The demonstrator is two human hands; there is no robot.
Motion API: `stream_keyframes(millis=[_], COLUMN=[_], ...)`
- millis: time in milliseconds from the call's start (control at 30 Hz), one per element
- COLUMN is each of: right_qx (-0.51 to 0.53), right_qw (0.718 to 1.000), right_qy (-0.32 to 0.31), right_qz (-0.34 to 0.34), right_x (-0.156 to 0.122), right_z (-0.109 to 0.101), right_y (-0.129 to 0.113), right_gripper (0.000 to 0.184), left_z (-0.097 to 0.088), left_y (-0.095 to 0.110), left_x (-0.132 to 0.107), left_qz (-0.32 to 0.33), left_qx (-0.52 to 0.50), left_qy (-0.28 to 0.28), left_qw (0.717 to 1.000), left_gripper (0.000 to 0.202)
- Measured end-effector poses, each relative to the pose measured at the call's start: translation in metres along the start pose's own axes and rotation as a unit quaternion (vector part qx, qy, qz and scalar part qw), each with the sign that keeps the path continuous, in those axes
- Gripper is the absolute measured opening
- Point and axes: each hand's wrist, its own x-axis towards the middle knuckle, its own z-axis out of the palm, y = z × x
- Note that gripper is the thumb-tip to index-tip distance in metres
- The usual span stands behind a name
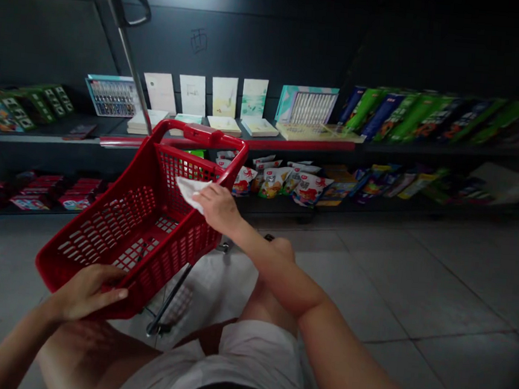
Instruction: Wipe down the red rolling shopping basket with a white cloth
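Indoors, on grey floor tiles (406,280) before dark shelving (41,140), a red shopping cart (140,175) stands close beside a person in white shorts (263,355). Snack bags (308,189) sit low on the shelving, beyond the cart's handle (203,134). The left hand (90,291) lies over the rim (158,253); whether it grips cannot be told. Nearer the handle, the right hand (218,206) pinches a white cloth (191,190) at the cart's side.
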Motion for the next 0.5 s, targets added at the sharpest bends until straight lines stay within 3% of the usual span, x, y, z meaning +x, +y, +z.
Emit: stream_keyframes(millis=[100, 200, 267, 333, 433, 500], right_qx=[0.028, 0.037, 0.019, 0.003, 0.035, 0.089], right_qw=[0.992, 0.988, 0.996, 0.992, 0.935, 0.904], right_qy=[-0.019, 0.011, 0.051, 0.111, 0.230, 0.281], right_qz=[-0.118, -0.150, -0.074, 0.062, 0.268, 0.311], right_x=[-0.015, -0.018, -0.013, -0.003, 0.019, 0.036], right_z=[0.012, 0.020, 0.019, 0.014, 0.008, 0.012], right_y=[-0.035, -0.022, 0.013, 0.059, 0.119, 0.136], right_gripper=[0.031, 0.033, 0.035, 0.040, 0.047, 0.051], left_z=[-0.011, -0.017, -0.016, -0.012, -0.006, -0.003], left_y=[0.012, 0.042, 0.061, 0.073, 0.076, 0.071], left_x=[0.029, 0.076, 0.110, 0.141, 0.171, 0.180], left_qz=[-0.054, -0.077, -0.093, -0.110, -0.141, -0.138], left_qx=[0.022, 0.091, 0.123, 0.140, 0.158, 0.160], left_qy=[0.025, 0.055, 0.068, 0.071, 0.103, 0.117], left_qw=[0.998, 0.991, 0.986, 0.981, 0.972, 0.970], left_gripper=[0.061, 0.068, 0.065, 0.062, 0.056, 0.053])
